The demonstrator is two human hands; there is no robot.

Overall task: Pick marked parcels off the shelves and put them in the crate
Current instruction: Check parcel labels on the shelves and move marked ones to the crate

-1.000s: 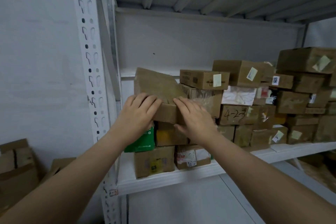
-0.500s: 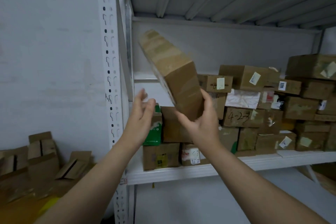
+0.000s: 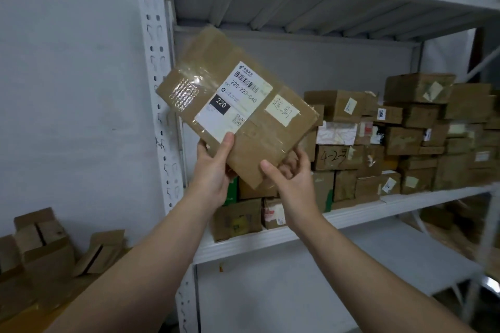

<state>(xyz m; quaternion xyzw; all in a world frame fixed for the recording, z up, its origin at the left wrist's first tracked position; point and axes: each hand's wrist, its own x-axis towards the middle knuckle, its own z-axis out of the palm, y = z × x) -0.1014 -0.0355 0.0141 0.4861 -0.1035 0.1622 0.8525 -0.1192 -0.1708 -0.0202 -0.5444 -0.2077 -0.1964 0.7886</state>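
The parcel (image 3: 238,105) is tilted in the air, in front of the shelf (image 3: 297,235), with its label facing the camera. The left hand (image 3: 213,170) and the right hand (image 3: 292,178) both grip its lower edge. Its left corner is near the shelf's post (image 3: 159,89).

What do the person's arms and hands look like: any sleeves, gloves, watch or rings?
The left hand and right hand wear no gloves, and no ring shows. The left forearm and right forearm are uncovered down to the frame's edge: no sleeve, watch or bracelet in view.
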